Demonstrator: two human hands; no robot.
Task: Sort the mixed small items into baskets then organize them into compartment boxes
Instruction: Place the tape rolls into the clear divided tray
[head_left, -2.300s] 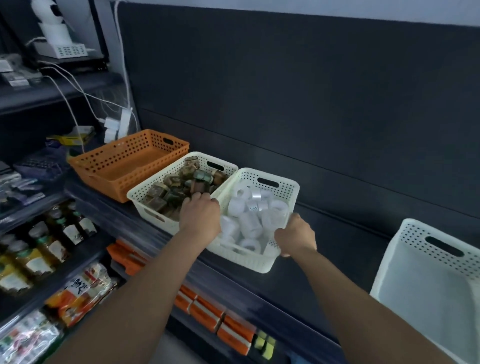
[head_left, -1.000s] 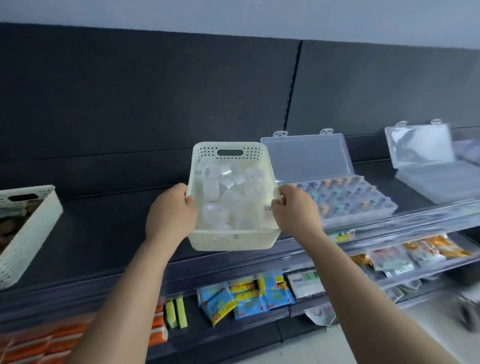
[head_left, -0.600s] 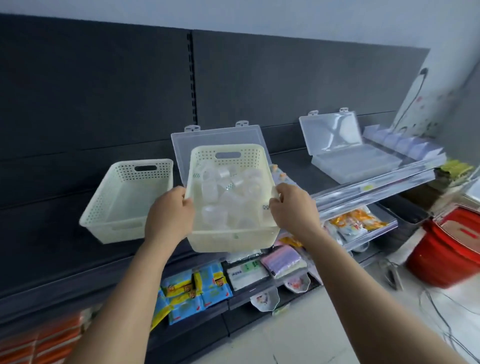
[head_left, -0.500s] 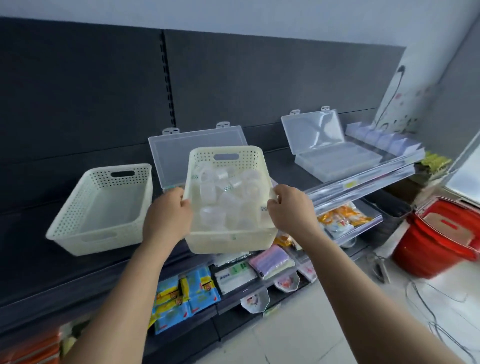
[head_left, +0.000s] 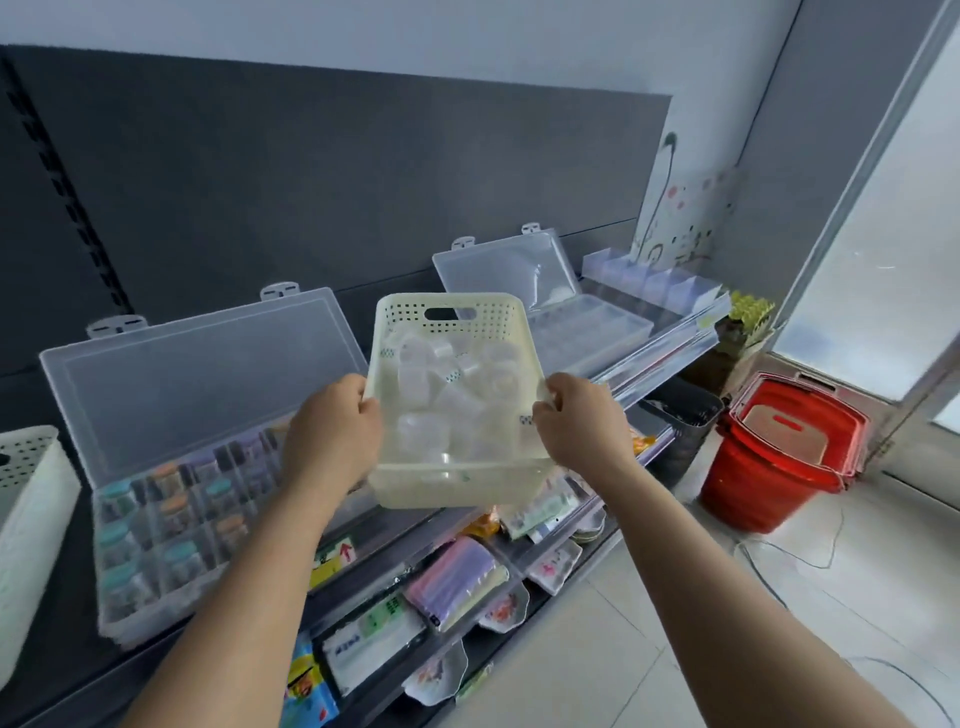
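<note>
The basket (head_left: 457, 486) has left the shelf (head_left: 667, 356), where it sat among the other baskets a couple of seconds ago. It is now in the air, carried rightward along the shelf. The left hand (head_left: 332, 431) grips its left rim with the fingers curled over the edge, and the right hand (head_left: 576, 428) pinches the right rim the same way. The basket hangs between them, roughly level. Inside is a heap of clear, whitish pieces (head_left: 447, 400). They are blurred, and may be tape rolls or small tubs.

The surroundings have shifted with the walk. The spare white basket (head_left: 26, 499), close on the left half a second ago, has slid to the far left, well away from the left hand. The filled box (head_left: 197, 374), its lid up and small capped jars in its compartments, now lies left of and below the left hand. Beyond the right hand and a little further along the shelf stands an open box (head_left: 592, 325) whose compartments look bare.

Sorting of this lot into the basket seems finished. The person is probably bringing it to the bare box, so the basket has next to be set down near it.
</note>
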